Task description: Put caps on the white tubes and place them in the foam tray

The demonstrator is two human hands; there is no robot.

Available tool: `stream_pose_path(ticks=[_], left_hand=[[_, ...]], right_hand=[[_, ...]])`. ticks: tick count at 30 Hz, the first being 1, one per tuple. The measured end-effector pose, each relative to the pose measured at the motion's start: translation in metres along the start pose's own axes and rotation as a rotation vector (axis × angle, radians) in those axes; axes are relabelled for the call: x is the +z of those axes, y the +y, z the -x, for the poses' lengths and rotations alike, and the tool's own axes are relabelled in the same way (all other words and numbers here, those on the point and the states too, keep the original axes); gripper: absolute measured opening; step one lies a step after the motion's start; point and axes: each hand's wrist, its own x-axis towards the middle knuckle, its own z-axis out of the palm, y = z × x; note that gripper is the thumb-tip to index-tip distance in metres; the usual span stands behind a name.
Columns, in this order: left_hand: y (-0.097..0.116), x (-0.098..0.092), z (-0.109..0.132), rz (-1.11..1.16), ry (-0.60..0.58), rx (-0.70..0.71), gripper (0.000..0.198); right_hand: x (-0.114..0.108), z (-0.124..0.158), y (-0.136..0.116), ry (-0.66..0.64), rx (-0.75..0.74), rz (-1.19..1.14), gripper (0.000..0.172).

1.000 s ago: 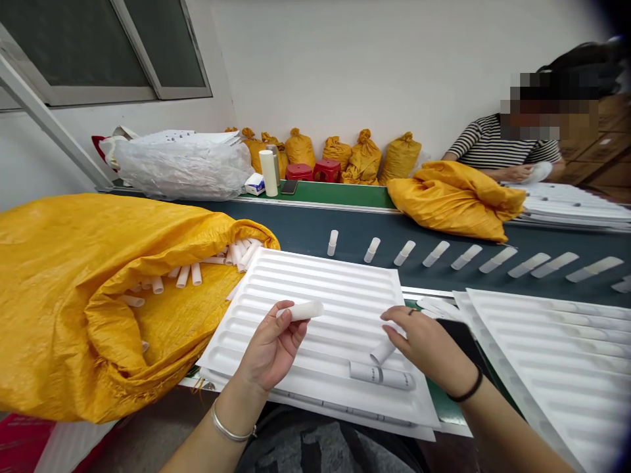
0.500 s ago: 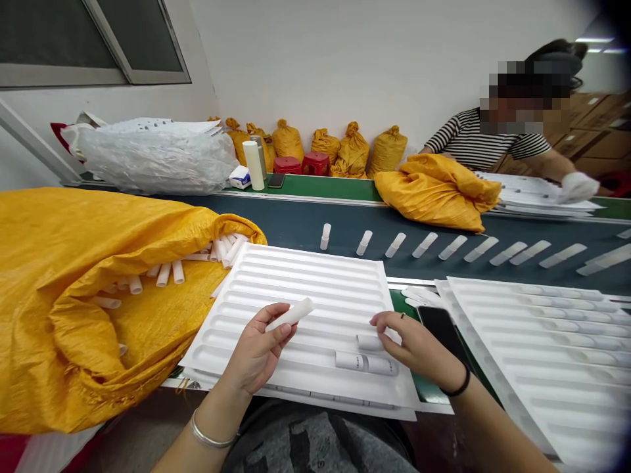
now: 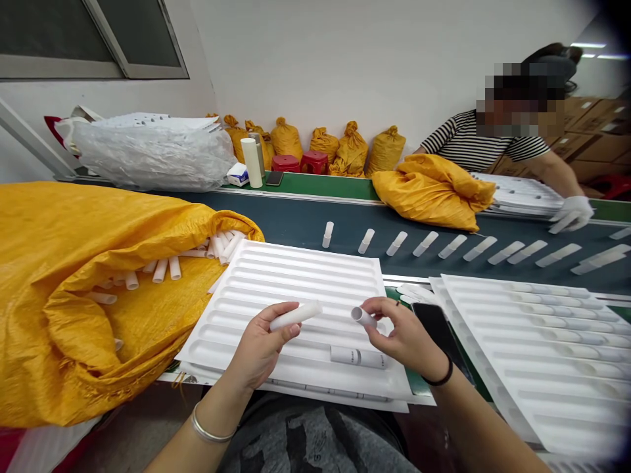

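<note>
At the near side of the conveyor belt (image 3: 305, 223): a white grooved tray (image 3: 296, 276) lies flat before the seated person, with both hands raised just above it.
Left hand (image 3: 261, 348): fingers closed on one end of a long white tube (image 3: 296, 315), thumb on top. The free end points right, apparently kept exposed to meet the other piece.
Right hand (image 3: 407, 335): fingertips pinched around a short white tube (image 3: 363, 317), its open round end turned toward the left hand. The two pieces are near each other, not touching.
Tube appearance: plain matte white, hollow and rigid-looking, with no print legible on either.
Tray content: one printed tube (image 3: 358, 357) lies along a near groove, just below the right hand.
Supply: a yellow woven sack (image 3: 73, 282) sits at the left, mouth open toward the tray. Its loose tubes (image 3: 162, 269) are judged to be within the left hand's reach.
Surroundings: a dark phone (image 3: 436, 322) lies beside the right wrist. A row of tubes (image 3: 424, 244) lies on the belt, and a co-worker's gloved hand (image 3: 572, 213) rests across it.
</note>
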Motion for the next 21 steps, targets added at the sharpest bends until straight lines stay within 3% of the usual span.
stream_pose_path(ticks=[2,5,8,13,17,21], left_hand=[[-0.003,0.001,0.001,-0.069,-0.026,0.046,0.039],[0.001,-0.002,0.002,-0.238,-0.045,0.148,0.034],[0.017,-0.009,0.005,-0.530,-0.062,0.243,0.033],[0.050,-0.014,0.012,-0.907,-0.241,0.362,0.030],[0.059,-0.017,0.013,-1.073,-0.204,0.700,0.029],[0.062,-0.025,0.009,-1.157,-0.229,1.051,0.040]], right_hand=[[0.001,-0.007,-0.011,0.063,-0.044,-0.157,0.020],[0.006,-0.019,-0.027,0.041,-0.143,-0.265,0.024],[0.008,-0.032,-0.039,0.032,-0.319,-0.271,0.031],[0.007,-0.053,-0.049,-0.059,-0.544,-0.213,0.037],[0.011,-0.064,-0.052,-0.033,-0.491,-0.186,0.032],[0.021,-0.070,-0.054,-0.116,-0.290,-0.330,0.027]])
